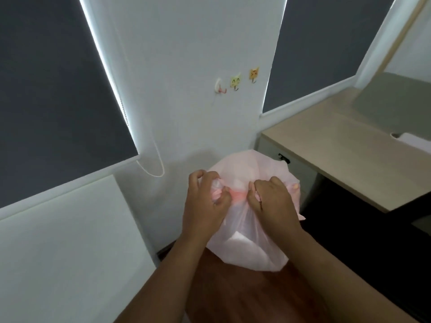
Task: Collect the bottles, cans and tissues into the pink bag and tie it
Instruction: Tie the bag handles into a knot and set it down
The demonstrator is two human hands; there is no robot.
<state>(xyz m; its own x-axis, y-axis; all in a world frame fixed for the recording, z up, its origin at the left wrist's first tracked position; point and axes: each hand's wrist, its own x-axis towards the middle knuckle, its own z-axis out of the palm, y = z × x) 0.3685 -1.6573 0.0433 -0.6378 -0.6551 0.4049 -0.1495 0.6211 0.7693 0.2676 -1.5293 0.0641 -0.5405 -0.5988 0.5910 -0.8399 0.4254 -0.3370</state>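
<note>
The pink bag (249, 241) is a thin, translucent pink plastic bag, bulging and held up in the middle of the view above the wooden floor. My left hand (205, 201) grips a twisted strand of the bag's mouth on the left. My right hand (272, 201) grips the other gathered strand on the right. A bunched pink twist (236, 194) of plastic sits between the two hands. Pale shapes show faintly through the plastic; what is inside cannot be made out.
A light wooden desk (338, 145) with a drawer unit stands to the right, dark space beneath it. A white wall with three small hooks (235, 82) is ahead, grey blinds on both sides, a blind cord (154, 164) hanging left. A white panel (70, 241) is at lower left.
</note>
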